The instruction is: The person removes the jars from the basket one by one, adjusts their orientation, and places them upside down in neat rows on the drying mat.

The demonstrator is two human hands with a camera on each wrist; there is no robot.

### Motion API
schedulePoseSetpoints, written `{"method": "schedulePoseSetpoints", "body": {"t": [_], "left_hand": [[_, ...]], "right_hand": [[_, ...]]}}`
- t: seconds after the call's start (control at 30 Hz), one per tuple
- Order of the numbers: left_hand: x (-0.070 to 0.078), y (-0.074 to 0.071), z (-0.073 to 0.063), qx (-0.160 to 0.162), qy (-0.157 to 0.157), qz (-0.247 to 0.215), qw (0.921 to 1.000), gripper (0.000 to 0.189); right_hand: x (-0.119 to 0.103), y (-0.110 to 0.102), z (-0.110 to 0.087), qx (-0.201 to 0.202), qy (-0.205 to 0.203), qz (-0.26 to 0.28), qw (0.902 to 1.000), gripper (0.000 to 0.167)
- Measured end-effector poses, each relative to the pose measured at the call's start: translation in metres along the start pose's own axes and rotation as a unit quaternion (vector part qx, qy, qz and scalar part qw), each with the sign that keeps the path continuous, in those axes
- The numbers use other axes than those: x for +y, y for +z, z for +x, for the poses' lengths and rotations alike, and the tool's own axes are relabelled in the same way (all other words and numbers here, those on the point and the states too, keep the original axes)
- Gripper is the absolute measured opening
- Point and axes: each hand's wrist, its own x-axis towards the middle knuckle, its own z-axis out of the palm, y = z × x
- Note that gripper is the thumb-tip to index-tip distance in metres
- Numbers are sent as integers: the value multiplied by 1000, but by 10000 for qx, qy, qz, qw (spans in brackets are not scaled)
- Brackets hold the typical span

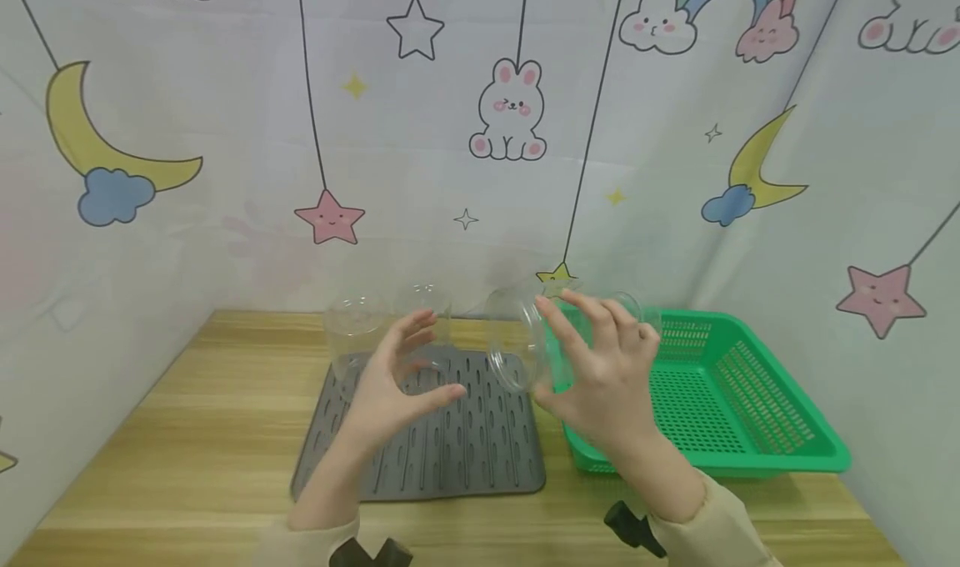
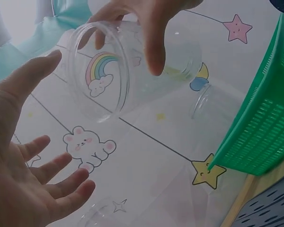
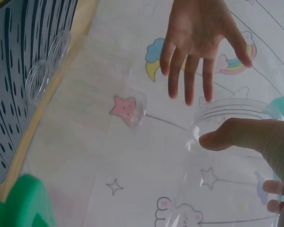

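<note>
My right hand (image 1: pixel 607 375) grips a clear plastic jar (image 1: pixel 517 346) above the gap between mat and basket. The jar lies sideways in the air, its wide ringed mouth facing left. In the right wrist view, the thumb of my right hand (image 3: pixel 248 135) crosses the jar's wall (image 3: pixel 213 175) below the rim. My left hand (image 1: pixel 382 400) is raised over the mat, fingers spread and holding nothing. The left wrist view shows this left hand (image 2: pixel 33 156) apart from the jar's mouth (image 2: pixel 118 104). Two more clear jars (image 1: pixel 356 321) stand mouth down on the grey mat (image 1: pixel 480 467).
On the right sits a green plastic basket (image 1: pixel 795 459) with perforated walls, and another clear jar (image 2: pixel 203 106) shows at it. A wooden table (image 1: pixel 187 434) carries mat and basket. Behind hangs a white cloth (image 1: pixel 420 175) printed with stars, moons and bunnies.
</note>
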Motion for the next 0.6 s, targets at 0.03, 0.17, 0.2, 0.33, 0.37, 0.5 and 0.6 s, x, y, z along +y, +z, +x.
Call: {"method": "schedulePoseSetpoints", "body": {"t": [0.03,0.17,0.2,0.33,0.37,0.5,0.6], "left_hand": [[-1,3,0,-87,29,3,10000,88],[-3,12,0,-409,83,-160,9990,101],[-3,14,0,-466,73,-212,9987,104],[-2,21,-1,-634,-92,-436,9970,109],[-2,23,-1,-656,-152,-454,9967,109],[-1,27,-1,-677,-347,-409,9963,109],[-2,28,-2,-627,-451,-286,9966,109]], "right_hand": [[-3,2,-1,9,-36,-8,10000,97],[-15,8,-5,-17,-114,-96,9999,100],[-17,9,-6,-52,-132,-160,9998,101],[-25,14,-11,-322,-178,-300,9989,103],[-27,14,-12,-399,-178,-288,9986,104],[-33,17,-15,-578,-178,-86,9981,102],[-36,19,-16,-662,-174,-52,9976,99]]}}
